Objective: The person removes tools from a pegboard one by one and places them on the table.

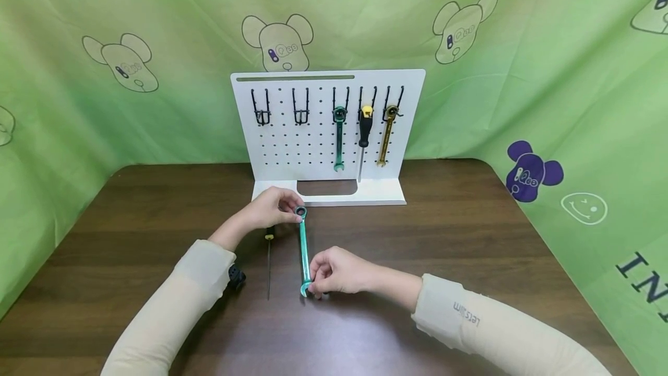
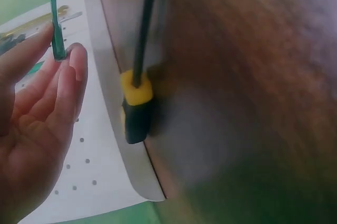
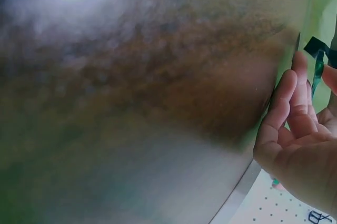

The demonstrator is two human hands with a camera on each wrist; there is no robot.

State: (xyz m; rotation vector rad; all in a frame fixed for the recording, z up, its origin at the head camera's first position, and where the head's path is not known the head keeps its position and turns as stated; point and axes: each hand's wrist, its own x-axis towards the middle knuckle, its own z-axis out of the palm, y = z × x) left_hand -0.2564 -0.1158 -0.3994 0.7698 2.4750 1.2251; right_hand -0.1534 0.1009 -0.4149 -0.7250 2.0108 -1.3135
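A green combination wrench point(image 1: 304, 248) is held lengthwise between the two hands, its ring end toward the pegboard. My left hand point(image 1: 272, 208) pinches the ring end between thumb and fingertips; the left wrist view shows the wrench point(image 2: 53, 8) end at its fingers. At the open-jaw end, my right hand point(image 1: 341, 271) grips with thumb and curled fingers, and part of that end of the wrench point(image 3: 318, 69) shows in the right wrist view. Just left of it a screwdriver point(image 1: 269, 238) with a black and yellow handle lies on the table, its handle partly hidden under the left hand.
A white pegboard point(image 1: 292, 155) stands at the back of the wooden table point(image 1: 177, 202). On its right-hand hooks hang a green wrench point(image 1: 339, 138), a screwdriver point(image 1: 366, 126) and a gold wrench point(image 1: 387, 135). Two hooks point(image 1: 261, 112) at its left hold nothing. Green printed cloth surrounds the table.
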